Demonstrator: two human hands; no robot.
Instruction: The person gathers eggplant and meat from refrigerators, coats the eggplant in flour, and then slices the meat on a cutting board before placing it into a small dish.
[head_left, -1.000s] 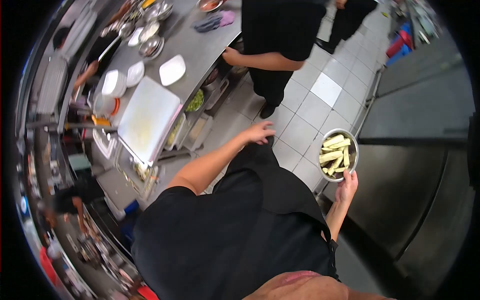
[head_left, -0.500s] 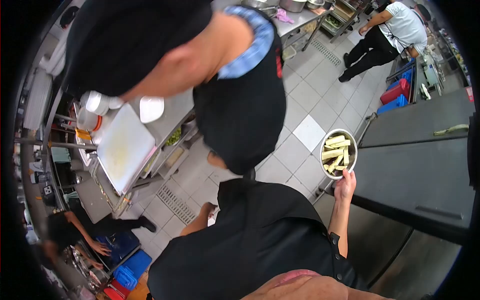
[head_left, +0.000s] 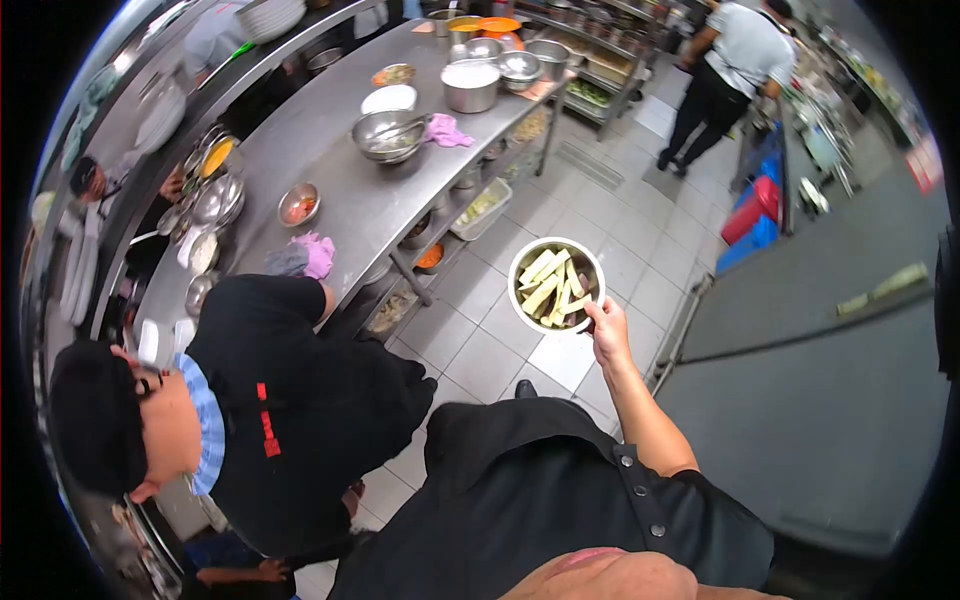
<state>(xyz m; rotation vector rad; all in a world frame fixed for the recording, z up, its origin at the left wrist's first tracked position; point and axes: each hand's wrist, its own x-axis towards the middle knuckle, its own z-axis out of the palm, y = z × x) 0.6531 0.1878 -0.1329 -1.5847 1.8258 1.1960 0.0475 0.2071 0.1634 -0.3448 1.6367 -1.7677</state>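
My right hand (head_left: 610, 333) is closed on the rim of a round metal bowl (head_left: 514, 290), with the thumb over the edge. Long pale-yellow cut vegetable pieces (head_left: 541, 294), some showing dark skin, lie in the bowl. It is held out over the tiled floor, in front of my dark shirt. My left hand does not show.
Left of me stands a co-worker in black (head_left: 290, 400), close by. Beyond is a steel counter (head_left: 330, 130) with bowls, a pot (head_left: 470, 87) and pink cloths. Grey cabinet doors (head_left: 800, 400) are on the right. Another person (head_left: 740, 55) walks further ahead.
The view has turned and moved forward. The bowl in my right hand now appears further left, and the co-worker has shifted to the lower left. More of the counter shows. My left hand has left the view.
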